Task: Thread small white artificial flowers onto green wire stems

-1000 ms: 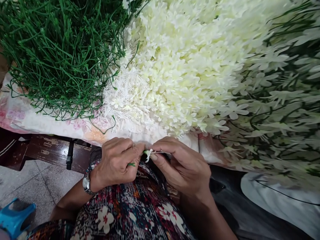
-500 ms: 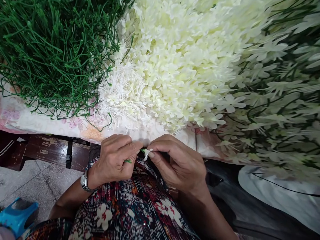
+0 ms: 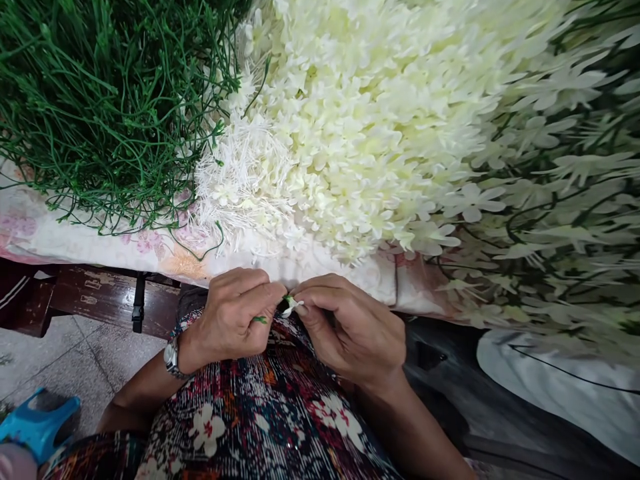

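My left hand pinches a thin green plastic stem, whose end shows below the fingers. My right hand pinches a small white plastic flower piece against the stem's tip. Both hands meet over my lap, just below the table's edge. Behind them on the table lie a heap of green stems, a patch of white stamen pieces and a big pile of cream petals.
A floral cloth covers the table over a dark wooden frame. Finished cream flowers on dark stems fill the right side. A blue plastic object sits on the floor at lower left, a white bag at lower right.
My right hand's fingers have closed in on the white piece, pressing it nearer to my left fingertips. The view has shifted slightly; the piles have not moved.
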Motion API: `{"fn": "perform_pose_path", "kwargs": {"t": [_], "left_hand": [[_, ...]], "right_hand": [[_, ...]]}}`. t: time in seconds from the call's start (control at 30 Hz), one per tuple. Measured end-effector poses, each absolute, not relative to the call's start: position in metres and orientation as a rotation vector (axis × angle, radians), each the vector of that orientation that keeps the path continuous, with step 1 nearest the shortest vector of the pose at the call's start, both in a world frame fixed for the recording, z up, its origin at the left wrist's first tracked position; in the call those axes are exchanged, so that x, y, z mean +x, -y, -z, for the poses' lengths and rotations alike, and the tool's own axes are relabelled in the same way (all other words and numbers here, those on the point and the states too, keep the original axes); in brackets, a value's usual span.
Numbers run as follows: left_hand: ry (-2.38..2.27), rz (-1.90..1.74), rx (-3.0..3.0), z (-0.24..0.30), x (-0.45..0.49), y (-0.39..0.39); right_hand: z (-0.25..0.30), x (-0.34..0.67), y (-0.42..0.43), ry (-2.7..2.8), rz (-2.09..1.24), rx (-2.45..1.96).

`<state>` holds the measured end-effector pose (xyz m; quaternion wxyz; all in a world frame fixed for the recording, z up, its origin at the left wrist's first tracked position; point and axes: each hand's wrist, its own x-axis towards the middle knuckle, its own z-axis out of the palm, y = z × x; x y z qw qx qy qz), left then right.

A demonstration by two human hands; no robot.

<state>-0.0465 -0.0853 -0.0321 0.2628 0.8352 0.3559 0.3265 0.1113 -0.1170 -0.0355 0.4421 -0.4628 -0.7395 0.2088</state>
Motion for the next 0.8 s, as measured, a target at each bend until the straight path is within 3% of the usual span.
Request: {"fn": "perform_pose_path", "kwargs": {"t": [0.8], "left_hand": [[-0.966,-0.897,2.265,0.044,-0.041,0.084]], "right_hand": [[0.048,0.108,0.112,1.801,-0.616,-1.126]]}}
